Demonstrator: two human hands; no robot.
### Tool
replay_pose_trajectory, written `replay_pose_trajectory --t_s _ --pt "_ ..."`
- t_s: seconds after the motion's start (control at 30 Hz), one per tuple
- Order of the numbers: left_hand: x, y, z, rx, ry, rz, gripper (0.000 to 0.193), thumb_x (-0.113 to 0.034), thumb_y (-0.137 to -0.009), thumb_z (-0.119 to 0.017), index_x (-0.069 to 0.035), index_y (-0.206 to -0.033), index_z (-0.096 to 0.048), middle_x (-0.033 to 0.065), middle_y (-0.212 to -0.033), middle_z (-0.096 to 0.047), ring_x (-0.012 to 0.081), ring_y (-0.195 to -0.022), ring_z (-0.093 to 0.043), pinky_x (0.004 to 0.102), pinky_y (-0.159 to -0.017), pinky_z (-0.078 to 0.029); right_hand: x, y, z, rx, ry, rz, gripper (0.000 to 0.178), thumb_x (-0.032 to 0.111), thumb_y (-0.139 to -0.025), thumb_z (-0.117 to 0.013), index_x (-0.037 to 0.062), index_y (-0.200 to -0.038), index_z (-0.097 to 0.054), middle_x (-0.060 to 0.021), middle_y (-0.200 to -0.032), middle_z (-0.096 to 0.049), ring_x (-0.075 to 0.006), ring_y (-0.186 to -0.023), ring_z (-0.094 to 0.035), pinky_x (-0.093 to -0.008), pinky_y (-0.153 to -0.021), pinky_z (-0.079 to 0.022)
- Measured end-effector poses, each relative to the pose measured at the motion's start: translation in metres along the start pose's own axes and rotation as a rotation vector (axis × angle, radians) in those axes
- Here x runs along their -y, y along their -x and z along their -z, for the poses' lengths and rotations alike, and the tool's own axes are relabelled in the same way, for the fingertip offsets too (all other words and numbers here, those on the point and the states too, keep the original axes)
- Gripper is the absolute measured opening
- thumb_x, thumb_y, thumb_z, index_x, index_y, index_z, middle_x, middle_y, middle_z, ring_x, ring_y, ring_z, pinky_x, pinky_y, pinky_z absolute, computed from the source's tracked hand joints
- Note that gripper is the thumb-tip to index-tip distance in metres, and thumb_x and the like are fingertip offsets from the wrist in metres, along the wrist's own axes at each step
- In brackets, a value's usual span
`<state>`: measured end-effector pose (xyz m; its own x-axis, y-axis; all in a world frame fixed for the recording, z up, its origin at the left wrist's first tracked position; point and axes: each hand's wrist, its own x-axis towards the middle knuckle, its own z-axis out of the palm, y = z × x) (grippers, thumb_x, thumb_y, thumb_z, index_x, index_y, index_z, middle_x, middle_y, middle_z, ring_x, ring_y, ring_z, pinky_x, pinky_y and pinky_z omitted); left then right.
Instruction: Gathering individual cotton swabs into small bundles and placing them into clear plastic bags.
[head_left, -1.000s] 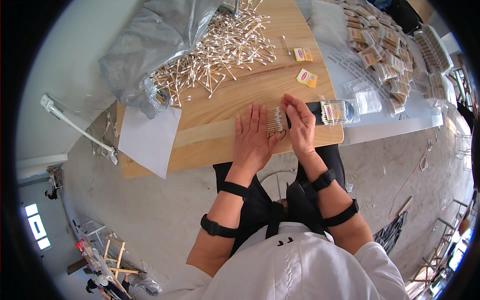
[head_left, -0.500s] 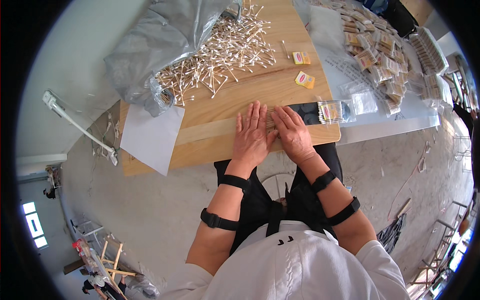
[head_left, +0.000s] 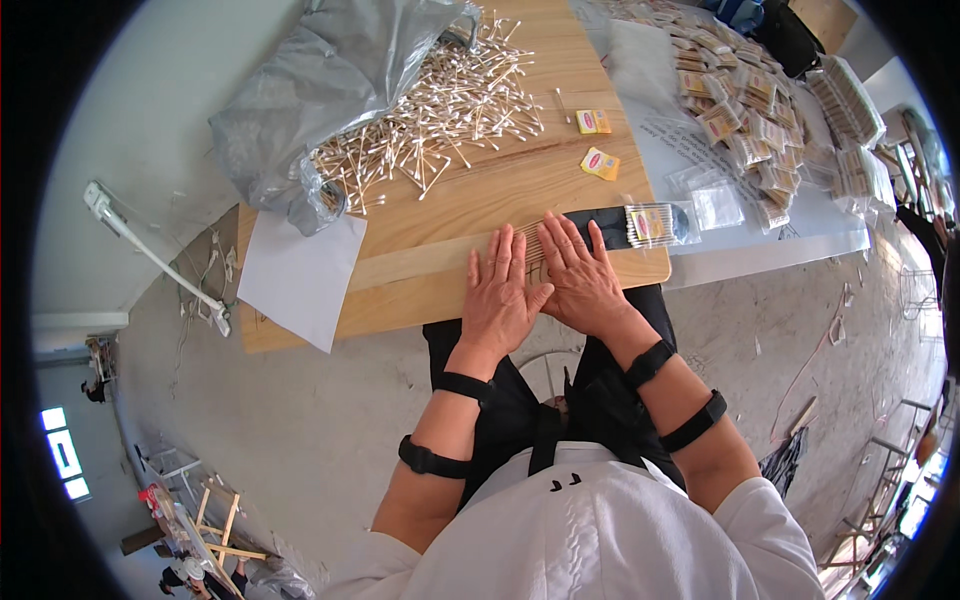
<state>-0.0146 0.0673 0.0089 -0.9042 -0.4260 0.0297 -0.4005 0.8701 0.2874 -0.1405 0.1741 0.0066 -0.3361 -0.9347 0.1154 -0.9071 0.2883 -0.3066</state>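
My left hand (head_left: pixel 503 298) lies flat near the table's front edge, fingers stretched forward and thumb toward the other hand. Beside it, my right hand (head_left: pixel 582 283) is also laid flat, with its fingers stretched out and slightly apart. A row of thin swab sticks (head_left: pixel 533 243) shows between the two hands; the rest is hidden under them. Just right of my right fingertips is a dark strip (head_left: pixel 606 226) on the table. At its far end sits a clear packet of cotton swabs (head_left: pixel 650 225) with a yellow label card inside.
Loose cotton swabs (head_left: pixel 460 115) spill from a grey plastic bag (head_left: pixel 330 90) at the back left. White paper (head_left: pixel 300 275) overhangs the left front edge. Two yellow cards (head_left: pixel 600 163) lie right of centre. Many filled packets (head_left: pixel 745 110) are piled on the right beside empty clear bags (head_left: pixel 715 203).
Both hands have drawn slightly back toward me, and the right fingers have spread a little and reach onto the dark strip. The whole view has shifted slightly.
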Motion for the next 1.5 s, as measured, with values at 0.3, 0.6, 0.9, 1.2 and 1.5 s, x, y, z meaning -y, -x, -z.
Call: replay_pose_trajectory --t_s 0.3,0.6,0.9,1.2,1.5 --pt "-0.011 -0.009 -0.003 0.058 0.013 -0.074 0.078 -0.045 -0.093 -0.052 0.000 -0.149 -0.022 0.0178 -0.157 -0.017 0.0313 -0.146 -0.016 0.0501 -0.117 -0.014 -0.046 0.023 0.025 -0.171 -0.250 0.039 0.067 0.017 -0.082 -0.063 0.0008 -0.141 -0.036 -0.0172 -0.148 -0.035 -0.0329 -0.140 -0.029 -0.0485 -0.116 -0.020" --pt "-0.050 -0.032 -0.017 0.071 0.033 -0.136 0.080 -0.044 -0.092 -0.054 -0.001 -0.150 -0.019 0.0165 -0.157 -0.017 0.0297 -0.146 -0.015 0.0493 -0.118 -0.013 -0.109 0.048 0.020 -0.177 -0.147 -0.403 0.058 0.037 -0.096 -0.048 0.0131 -0.147 -0.032 -0.0120 -0.154 -0.028 -0.0292 -0.142 -0.026 -0.0460 -0.118 -0.012" --pt "-0.083 -0.055 -0.025 0.067 0.026 -0.179 0.078 -0.040 -0.091 -0.056 0.000 -0.149 -0.021 0.0177 -0.156 -0.020 0.0309 -0.145 -0.019 0.0494 -0.117 -0.016 -0.108 0.049 0.023 -0.186 -0.202 -0.407 0.055 0.034 -0.096 -0.050 0.0122 -0.145 -0.037 -0.0099 -0.153 -0.032 -0.0272 -0.143 -0.024 -0.0452 -0.118 -0.008" --pt "-0.097 -0.073 -0.040 -0.296 0.925 0.080 0.056 -0.021 -0.102 -0.041 0.002 -0.149 -0.020 0.0217 -0.154 -0.023 0.0305 -0.143 -0.023 0.0401 -0.116 -0.021 -0.160 0.029 0.000 -0.757 -1.508 -0.987 0.040 0.031 -0.093 -0.062 -0.0019 -0.117 -0.061 -0.0096 -0.107 -0.064 -0.0186 -0.100 -0.058 -0.0355 -0.090 -0.046" --pt "-0.120 -0.092 -0.050 -0.418 1.463 0.172 0.058 -0.028 -0.104 -0.037 0.004 -0.149 -0.019 0.0218 -0.155 -0.019 0.0276 -0.145 -0.018 0.0380 -0.118 -0.014 -0.138 0.005 0.005 -0.754 -1.819 -0.916 0.024 0.021 -0.089 -0.069 -0.0023 -0.091 -0.071 -0.0043 -0.078 -0.064 -0.0120 -0.066 -0.059 -0.0266 -0.062 -0.051"
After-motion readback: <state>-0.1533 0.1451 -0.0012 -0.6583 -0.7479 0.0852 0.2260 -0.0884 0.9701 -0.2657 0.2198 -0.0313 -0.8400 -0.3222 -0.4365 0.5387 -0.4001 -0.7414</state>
